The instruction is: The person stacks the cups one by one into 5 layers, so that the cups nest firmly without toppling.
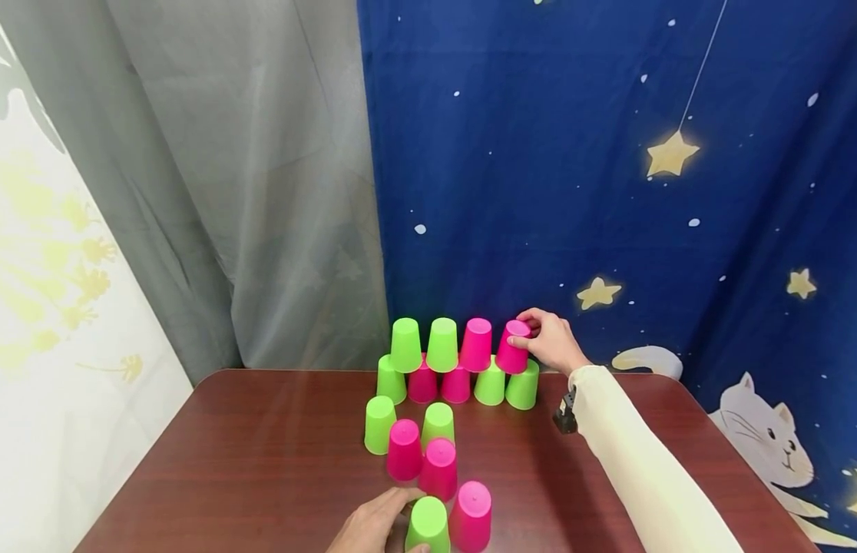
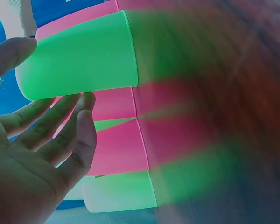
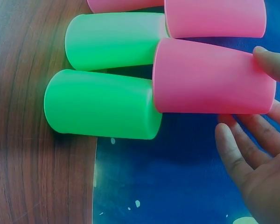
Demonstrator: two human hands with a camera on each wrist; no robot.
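Observation:
My right hand [image 1: 554, 342] pinches an upside-down pink cup [image 1: 514, 349] between thumb and fingers at the right end of a raised row. In the right wrist view that pink cup [image 3: 210, 77] sits over the end green cup [image 3: 102, 105] and reaches toward the green cup beside it [image 3: 116, 39]. Close to the front, my left hand [image 1: 373, 522] grips an upside-down green cup [image 1: 428, 526]; the left wrist view shows this green cup [image 2: 79, 56] between thumb and fingers, its rim at the table. A pink cup [image 1: 471, 514] stands just right of it.
Below the raised row stands a back row of green and pink cups, including a pink cup [image 1: 422, 384]. Several more cups, among them a green one [image 1: 380, 425] and a pink one [image 1: 404, 452], stand mid-table. A blue curtain [image 1: 504, 192] hangs behind the brown table [image 1: 263, 453].

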